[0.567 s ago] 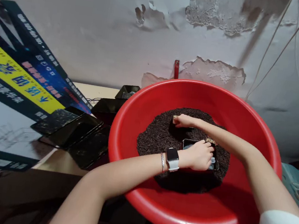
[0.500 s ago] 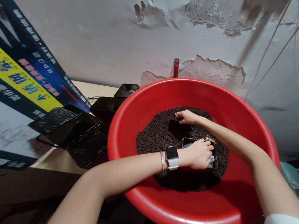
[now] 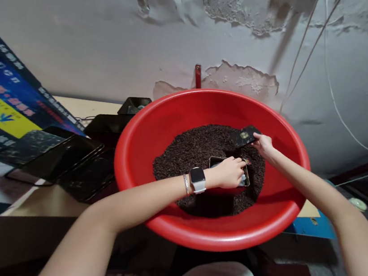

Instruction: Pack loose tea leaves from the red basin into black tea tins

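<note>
A big red plastic basin holds a mound of dark loose granules. My left hand, with a white smartwatch and a thin bracelet on the wrist, is closed on a small open metal tin sunk in the granules. My right hand reaches across the basin's far right side and pinches a flat black lid with a gold mark, lifted just above the granules.
Several flat black trays lie on the wooden table left of the basin, with dark boxes behind them. A printed poster leans at the far left. The peeling wall and hanging cables are behind. A blue object sits at right.
My right hand has moved from the far middle of the granules to the right and now holds the black lid up. The view has shifted rightward. My left hand stays on the tin.
</note>
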### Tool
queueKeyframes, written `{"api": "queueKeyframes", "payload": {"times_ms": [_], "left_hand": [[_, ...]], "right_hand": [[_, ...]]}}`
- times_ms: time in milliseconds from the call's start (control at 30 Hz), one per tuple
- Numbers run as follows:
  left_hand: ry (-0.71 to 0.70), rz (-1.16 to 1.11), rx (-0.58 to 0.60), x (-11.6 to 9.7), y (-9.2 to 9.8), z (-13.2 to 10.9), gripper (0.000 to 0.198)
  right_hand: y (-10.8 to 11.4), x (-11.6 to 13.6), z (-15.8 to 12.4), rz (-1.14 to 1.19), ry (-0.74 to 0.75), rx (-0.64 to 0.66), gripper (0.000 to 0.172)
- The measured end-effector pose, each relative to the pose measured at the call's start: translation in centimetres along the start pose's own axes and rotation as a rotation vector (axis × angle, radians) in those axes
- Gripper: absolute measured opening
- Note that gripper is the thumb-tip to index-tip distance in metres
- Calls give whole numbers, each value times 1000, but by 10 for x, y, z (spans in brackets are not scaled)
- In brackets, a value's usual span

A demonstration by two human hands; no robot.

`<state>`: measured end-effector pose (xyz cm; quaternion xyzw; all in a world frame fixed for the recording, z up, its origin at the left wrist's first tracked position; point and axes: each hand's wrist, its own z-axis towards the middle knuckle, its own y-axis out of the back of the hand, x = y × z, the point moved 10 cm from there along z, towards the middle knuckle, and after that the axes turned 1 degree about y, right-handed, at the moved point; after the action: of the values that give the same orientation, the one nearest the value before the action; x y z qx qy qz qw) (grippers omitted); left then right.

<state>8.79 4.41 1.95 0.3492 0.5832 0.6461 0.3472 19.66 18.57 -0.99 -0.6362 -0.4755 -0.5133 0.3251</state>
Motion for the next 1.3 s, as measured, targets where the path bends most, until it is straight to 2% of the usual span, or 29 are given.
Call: {"api": "queueKeyframes", "payload": {"times_ms": [67,133,200,267,333,367,400,433,500,600,667,767,867,933,967,1167,1300], "left_hand": [[32,-64,28,7,5,-2,30],[81,-206,60,21,14,-5,26],[181,-344,6,45,34,-10,25],[383,-367,-232,82,71,-22,26],[523,-354,-509,106,111,-43,28],[541,-349,-600,110,124,-50,29],[524,-348,-641,109,133,-54,30],[483,-348,-628,104,136,-53,32],[372,-347,-449,86,121,-44,45],[248,-324,-45,57,69,-35,83],[240,-298,104,48,40,-38,97],[268,-252,103,47,24,-40,100],[270,-205,129,45,12,-39,96],[261,-185,166,43,2,-38,93],[255,-174,168,42,-1,-38,93],[191,-80,37,31,-5,-40,92],[179,-56,-18,25,-3,-43,91]], "right_hand": [[15,-2,-7,14,-37,-40,12],[22,6,-19,41,-37,-29,13],[22,21,-37,78,-6,23,11],[16,32,-61,120,30,102,10],[8,34,-87,153,41,176,12],[3,30,-100,161,30,214,13],[-3,24,-112,161,8,255,13],[-9,17,-123,162,-19,300,13],[-23,2,-142,176,-73,403,13],[-35,-11,-158,203,-111,521,14],[-34,-15,-159,155,-111,556,14],[-17,-10,-149,-142,0,516,14],[2,23,-134,-643,376,329,29],[-2,40,-130,-846,591,255,30],[-8,42,-127,-890,639,261,29],[-58,7,-118,-1041,690,379,31],[-69,-9,-124,-1107,745,389,36]]}}
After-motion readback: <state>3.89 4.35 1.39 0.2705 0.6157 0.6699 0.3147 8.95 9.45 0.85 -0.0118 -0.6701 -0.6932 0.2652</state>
